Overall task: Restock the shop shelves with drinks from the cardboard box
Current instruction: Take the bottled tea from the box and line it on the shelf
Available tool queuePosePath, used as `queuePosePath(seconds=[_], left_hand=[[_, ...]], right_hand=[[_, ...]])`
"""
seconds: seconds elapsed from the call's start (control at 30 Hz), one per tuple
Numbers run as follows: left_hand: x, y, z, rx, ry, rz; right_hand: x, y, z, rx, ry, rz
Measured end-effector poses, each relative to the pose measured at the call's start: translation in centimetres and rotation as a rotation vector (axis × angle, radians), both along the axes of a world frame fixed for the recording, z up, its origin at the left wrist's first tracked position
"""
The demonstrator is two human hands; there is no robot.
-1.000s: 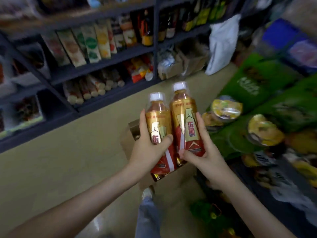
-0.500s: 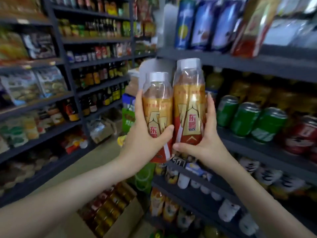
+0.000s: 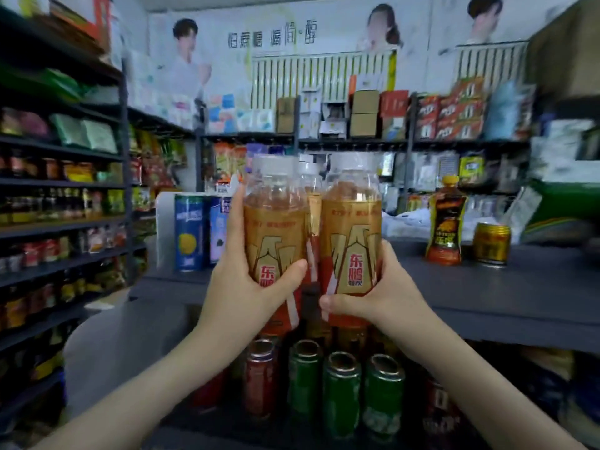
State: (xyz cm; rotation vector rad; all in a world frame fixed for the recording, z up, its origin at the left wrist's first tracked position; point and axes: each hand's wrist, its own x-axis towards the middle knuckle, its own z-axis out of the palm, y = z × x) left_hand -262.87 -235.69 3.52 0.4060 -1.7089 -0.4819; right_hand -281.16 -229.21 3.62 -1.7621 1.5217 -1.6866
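My left hand grips a gold-and-red drink bottle with a white cap. My right hand grips a matching bottle beside it. A third bottle of the same kind shows in the gap between them, pressed behind the pair. All stand upright at chest height above the front of a dark grey top shelf. The cardboard box is out of view.
A dark bottle and a gold can stand on the top shelf at right; blue cans stand at its left end. Green cans and red cans fill the shelf below. Stocked shelving lines the left aisle.
Both hands have lifted the bottles from the box near the floor up to top-shelf height. My view has swung up from the floor to the shelves and the back wall.
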Motion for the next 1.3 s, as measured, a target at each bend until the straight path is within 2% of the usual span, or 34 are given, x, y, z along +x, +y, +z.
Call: queuePosePath(seconds=[0.13, 0.27, 0.53, 0.7, 0.83, 0.9, 1.0, 1.07, 1.3], left_hand=[[-2.0, -2.5, 1.4, -0.037, -0.015, 0.001], [-4.0, -3.4, 2.5, -0.048, -0.056, -0.017], [-5.1, -3.7, 3.4, -0.037, -0.006, -0.007], [-4.5, -4.3, 4.0, -0.031, 0.027, 0.070], [-4.5, -4.0, 3.9, -0.064, 0.001, 0.177], [-4.4, -4.0, 3.7, -0.055, 0.011, 0.179], [-4.3, -4.1, 3.7, -0.052, 0.028, 0.192], [-4.2, -4.1, 3.8, -0.051, 0.030, 0.203], [-4.0, -4.4, 3.3, -0.049, 0.040, 0.239]], right_hand=[[-3.7, -2.7, 1.4, 0.027, -0.076, -0.092], [-7.1, -4.5, 2.6, 0.082, -0.072, -0.200], [-10.4, -7.7, 3.3, 0.226, -0.053, -0.222], [-11.0, -11.7, 3.8, 0.276, 0.069, -0.236], [-10.6, -14.6, 3.3, 0.162, 0.149, -0.267], [-10.4, -14.5, 3.3, 0.104, 0.264, -0.293], [-10.4, -13.6, 3.0, -0.001, 0.559, -0.304], [-10.5, -13.4, 2.9, 0.028, 0.663, -0.287], [-11.5, -17.1, 3.8, 0.104, 0.616, -0.235]])
